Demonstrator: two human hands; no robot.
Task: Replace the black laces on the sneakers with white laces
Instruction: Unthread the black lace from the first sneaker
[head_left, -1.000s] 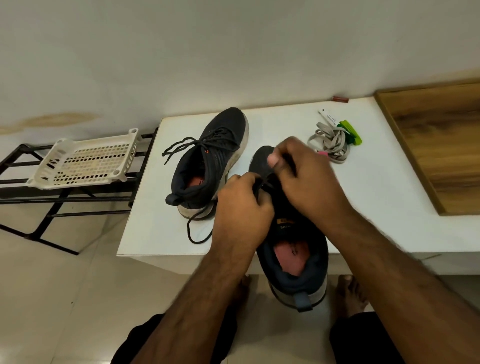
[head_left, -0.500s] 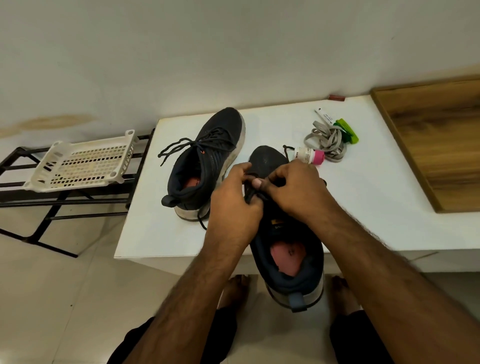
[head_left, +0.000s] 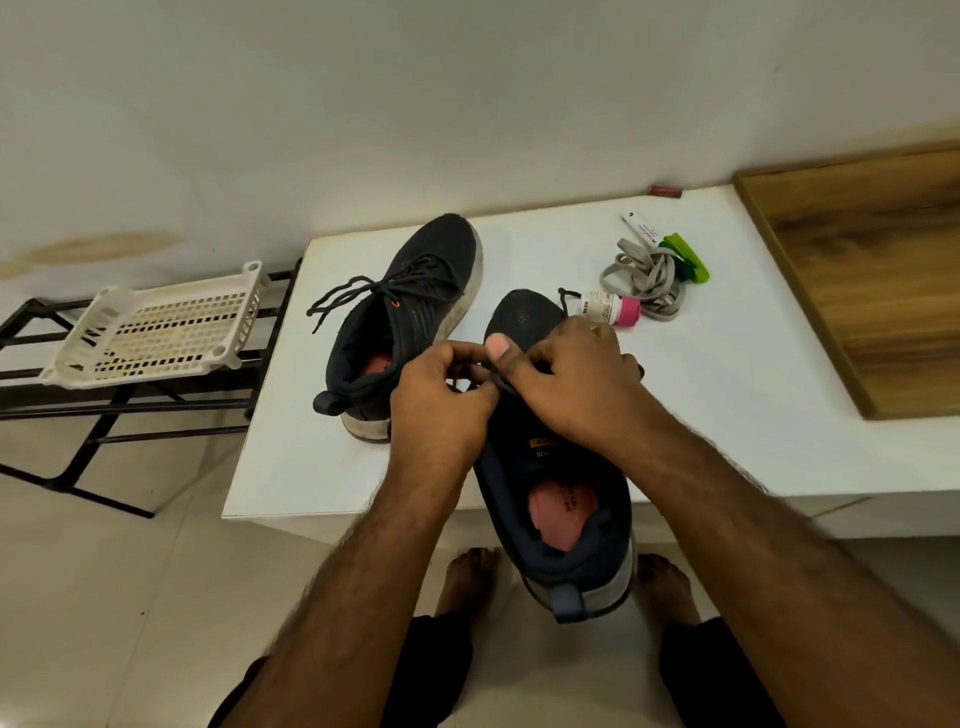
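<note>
Nearest the person, the dark navy mesh sneaker with the pink insole (head_left: 558, 483) lies with its heel overhanging the front edge of the white surface (head_left: 753, 395) and its toe pointing away toward the wall, so its long axis runs straight out from the body. Both hands meet over its lacing area, just past the tongue. The left hand (head_left: 441, 402) has its fingers curled in, pinching the thin black lace (head_left: 496, 382) with the thumb raised. The right hand (head_left: 576, 379) is curled over the same strand from the other side, its fingers folded down onto the eyelets. The lace lies between the two hands, so neither has to reach; any pull would likely run along the shoe's length toward the person. A loose black end (head_left: 566, 295) pokes out beside the toe. Farther left, the second dark sneaker (head_left: 415, 306) sits fully laced, toe away. Beyond the right hand lies the bundle of pale white flat laces (head_left: 644, 280), well apart from both hands, not yet in use
</note>
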